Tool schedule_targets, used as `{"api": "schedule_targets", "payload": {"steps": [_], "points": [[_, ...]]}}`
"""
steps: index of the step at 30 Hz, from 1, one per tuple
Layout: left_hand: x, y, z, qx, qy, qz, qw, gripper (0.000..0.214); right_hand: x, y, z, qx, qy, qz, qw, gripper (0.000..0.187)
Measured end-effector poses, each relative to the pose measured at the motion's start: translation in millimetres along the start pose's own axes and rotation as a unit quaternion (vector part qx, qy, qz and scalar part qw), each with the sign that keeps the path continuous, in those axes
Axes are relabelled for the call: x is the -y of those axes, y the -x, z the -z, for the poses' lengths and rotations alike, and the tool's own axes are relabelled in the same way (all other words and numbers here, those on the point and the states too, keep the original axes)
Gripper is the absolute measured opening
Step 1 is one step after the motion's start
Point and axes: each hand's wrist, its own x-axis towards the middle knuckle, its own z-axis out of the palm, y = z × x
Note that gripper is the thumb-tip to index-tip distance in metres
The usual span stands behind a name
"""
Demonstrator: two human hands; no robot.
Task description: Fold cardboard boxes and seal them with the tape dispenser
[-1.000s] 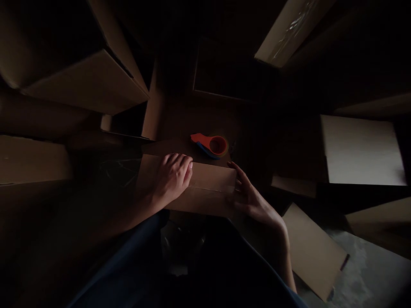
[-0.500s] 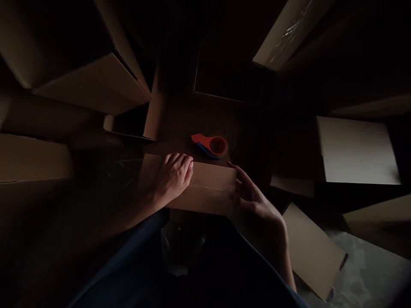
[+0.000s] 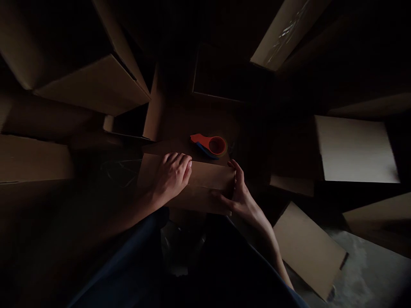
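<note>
Floor [image 3: 362, 265] grey and mottled at lower right, elsewhere lost in shadow. Light poor throughout; black areas unreadable.

Large carton [image 3: 93, 87] at upper left, its near face catching some light. Pale-faced carton [image 3: 358, 149] well off to the right, brightest thing about. Slanted carton [image 3: 310, 250] below it, near the right forearm. Brown surface [image 3: 176, 122] ahead, probably cardboard.

Small carton [image 3: 208, 173] lies crosswise in front of the knees, under both hands.

Left hand [image 3: 173, 173]: laid over the carton left of its middle, fingers together and bent over the far edge. Fingertips hidden. Right hand [image 3: 242, 199]: clasps the right end, thumb on the upper face, forefinger at the far corner; other fingers hard to make out. Hands well apart from each other, the carton clamped by both.

Tape dispenser by its shape [image 3: 204, 140], orange over blue, lying just beyond the carton's far edge, neither hand on it.

Seam [image 3: 208, 187], faint, runs lengthwise between the hands. Judgement on the hold: even, light pressure should suit thin board; squeezing the end harder could buckle it. Best to hold the edges square, with the right thumb clear of the seam.
</note>
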Motion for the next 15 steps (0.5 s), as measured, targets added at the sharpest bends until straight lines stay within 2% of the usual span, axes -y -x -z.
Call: {"api": "schedule_targets", "payload": {"steps": [2, 7, 12, 15], "points": [[0, 0, -0.5, -0.005, 0.000, -0.007, 1.000, 0.021, -2, -3, -7, -0.033, 0.020, 0.006, 0.999, 0.121], [0, 0, -1.1, -0.006, -0.005, -0.010, 1.000, 0.021, -5, -7, -3, 0.010, 0.016, -0.013, 1.000, 0.128], [0, 0, -1.4, -0.010, -0.003, -0.015, 1.000, 0.020, -2, -7, 4, 0.038, -0.012, -0.022, 0.999, 0.117], [0, -1, -1.1, -0.011, -0.003, -0.017, 1.000, 0.019, -1, -7, 4, 0.031, -0.015, -0.024, 0.999, 0.112]]}}
